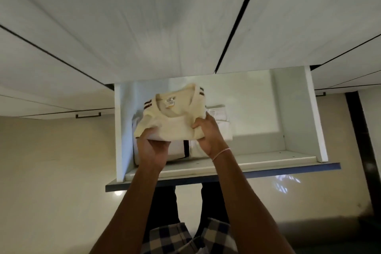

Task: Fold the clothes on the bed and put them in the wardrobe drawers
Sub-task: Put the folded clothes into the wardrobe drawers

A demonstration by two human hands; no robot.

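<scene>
A folded cream T-shirt (175, 117) with dark shoulder stripes and a neck label hangs over the left part of the open white drawer (280, 158). My left hand (153, 149) grips its near left edge from below. My right hand (208, 135), with a thin bracelet at the wrist, grips its near right corner. Beneath the shirt lie folded white clothes (221, 128) inside the drawer, partly hidden by the shirt and my hands.
White wardrobe doors (144, 22) rise above the drawer. Shut drawers with dark handles (88, 115) sit to the left and right. A glossy pale floor (51, 181) lies below. The drawer's right half shows bare bottom. A dark vertical strip (362, 150) stands at the right.
</scene>
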